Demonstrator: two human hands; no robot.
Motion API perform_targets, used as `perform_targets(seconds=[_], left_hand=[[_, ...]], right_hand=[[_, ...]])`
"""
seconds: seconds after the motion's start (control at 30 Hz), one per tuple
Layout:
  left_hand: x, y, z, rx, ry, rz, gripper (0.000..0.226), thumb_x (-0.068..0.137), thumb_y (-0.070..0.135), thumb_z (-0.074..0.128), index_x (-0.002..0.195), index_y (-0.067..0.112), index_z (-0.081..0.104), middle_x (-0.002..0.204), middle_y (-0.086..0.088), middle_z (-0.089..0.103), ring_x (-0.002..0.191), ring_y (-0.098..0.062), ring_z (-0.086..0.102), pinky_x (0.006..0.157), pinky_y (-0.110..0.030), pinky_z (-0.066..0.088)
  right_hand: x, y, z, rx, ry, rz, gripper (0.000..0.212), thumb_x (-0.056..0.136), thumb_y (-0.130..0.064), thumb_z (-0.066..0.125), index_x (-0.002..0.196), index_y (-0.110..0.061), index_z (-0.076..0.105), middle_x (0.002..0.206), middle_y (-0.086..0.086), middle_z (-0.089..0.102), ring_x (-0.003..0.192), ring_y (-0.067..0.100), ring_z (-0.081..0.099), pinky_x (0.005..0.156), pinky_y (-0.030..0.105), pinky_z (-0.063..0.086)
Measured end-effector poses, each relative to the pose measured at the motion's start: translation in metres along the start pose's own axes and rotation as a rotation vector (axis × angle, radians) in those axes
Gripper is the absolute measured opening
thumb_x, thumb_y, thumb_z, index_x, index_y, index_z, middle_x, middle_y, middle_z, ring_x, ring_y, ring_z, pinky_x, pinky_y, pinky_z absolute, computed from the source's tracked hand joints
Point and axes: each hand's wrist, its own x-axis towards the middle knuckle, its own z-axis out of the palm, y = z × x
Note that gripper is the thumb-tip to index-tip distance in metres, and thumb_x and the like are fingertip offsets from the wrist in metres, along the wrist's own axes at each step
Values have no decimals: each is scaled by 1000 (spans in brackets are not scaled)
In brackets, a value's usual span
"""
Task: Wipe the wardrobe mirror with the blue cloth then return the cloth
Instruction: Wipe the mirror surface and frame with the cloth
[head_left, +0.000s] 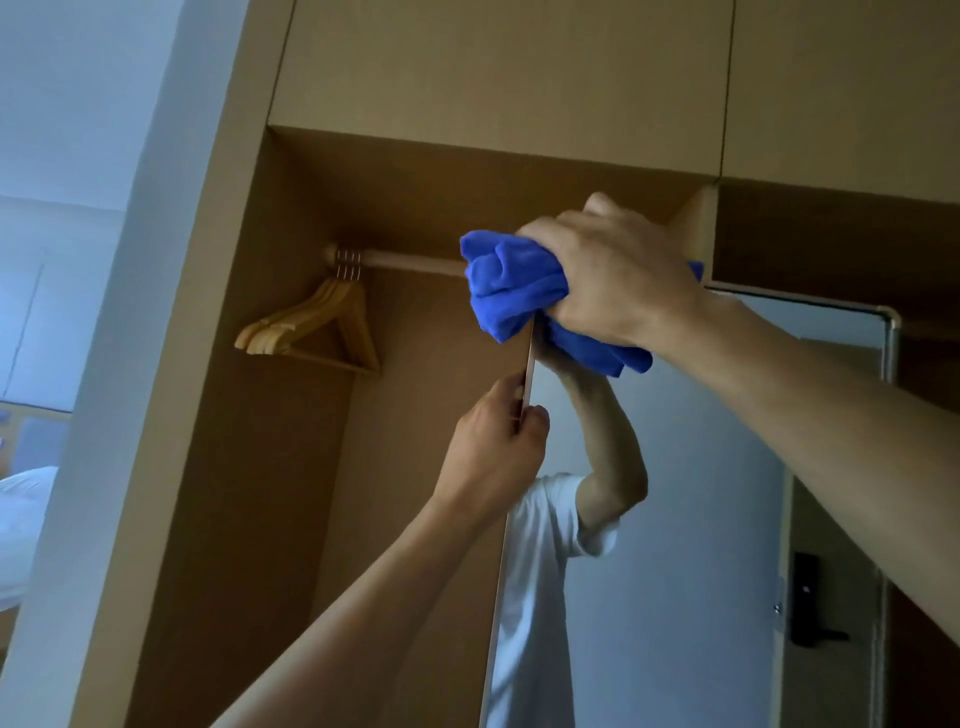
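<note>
The wardrobe mirror (701, 467) hangs in the open wardrobe, metal-framed, its left edge turned toward me. My right hand (618, 275) grips the bunched blue cloth (511, 286) and presses it on the mirror's top left corner. Part of the cloth hangs below the hand against the glass. My left hand (496, 441) pinches the mirror's thin left edge lower down, thumb on the glass side. The glass reflects an arm and a white T-shirt.
A wooden rail (410, 262) crosses the wardrobe compartment behind the cloth, with several wooden hangers (317, 327) bunched at its left end. Closed upper cabinet doors (493, 67) sit above. A white wall (78, 208) and a bed corner (26, 519) lie to the left.
</note>
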Motion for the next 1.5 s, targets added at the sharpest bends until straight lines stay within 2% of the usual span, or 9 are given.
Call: perform_targets(seconds=[0.1, 0.33, 0.43, 0.5, 0.6, 0.8, 1.0, 1.4, 1.5], left_hand=[[-13, -14, 4, -9, -4, -31, 22, 99, 24, 52, 119, 19, 61, 102, -5, 72, 96, -20, 66, 88, -46, 55], [-44, -42, 10, -67, -22, -102, 25, 99, 31, 54, 121, 26, 64, 105, 9, 73, 98, -6, 67, 88, -32, 55], [-50, -44, 12, -73, -17, -139, 25, 96, 25, 53, 108, 7, 65, 86, -3, 71, 77, -15, 63, 69, -34, 52], [-54, -42, 12, -60, -13, -146, 28, 94, 22, 53, 105, -2, 62, 86, -16, 67, 74, -23, 59, 68, -42, 50], [-63, -38, 13, -51, -8, -137, 27, 91, 25, 53, 109, 6, 60, 102, -11, 70, 93, -25, 65, 82, -47, 55], [-78, -42, 16, -32, -9, -163, 29, 95, 26, 60, 124, 26, 60, 115, 5, 66, 105, -12, 63, 94, -39, 53], [-100, -58, 22, -76, -27, -243, 26, 97, 28, 62, 122, 30, 58, 111, 16, 67, 97, -1, 64, 73, -13, 45], [-138, -85, 47, -132, 34, -299, 27, 89, 22, 64, 108, 39, 58, 115, 14, 68, 109, -1, 64, 95, -29, 51], [-144, -88, 49, -116, 51, -320, 26, 90, 20, 67, 96, 43, 55, 102, 19, 68, 96, 2, 63, 82, -22, 50]], right_hand=[[-9, -12, 5, -75, -6, -60, 40, 79, -22, 63, 119, -23, 58, 101, -4, 65, 103, 23, 50, 74, 33, 31], [-51, -38, 17, -50, -62, -110, 40, 75, -25, 68, 114, -20, 60, 100, -3, 66, 100, 23, 53, 75, 33, 34], [-71, -49, 24, -52, -83, -133, 41, 74, -26, 67, 114, -20, 61, 99, -4, 67, 96, 22, 54, 74, 32, 34], [-79, -54, 27, -47, -100, -139, 41, 73, -23, 66, 113, -19, 62, 99, -2, 67, 95, 23, 54, 73, 33, 36], [-81, -59, 26, -68, -102, -138, 40, 75, -23, 64, 115, -16, 59, 101, 2, 67, 96, 25, 54, 77, 38, 43], [-55, -53, 17, -60, -18, -54, 41, 81, -17, 62, 120, -10, 56, 108, 11, 65, 105, 32, 54, 80, 43, 42], [-52, -51, 19, -54, 8, -43, 39, 82, -15, 63, 119, -5, 56, 111, 17, 63, 107, 35, 53, 82, 45, 45], [-126, -91, 54, 3, 1, -177, 27, 56, -10, 72, 80, -8, 59, 71, 10, 60, 75, 32, 56, 61, 35, 33], [-149, -109, 59, 44, -18, -194, 19, 58, -10, 60, 76, -10, 56, 70, 9, 58, 73, 30, 54, 62, 39, 40]])
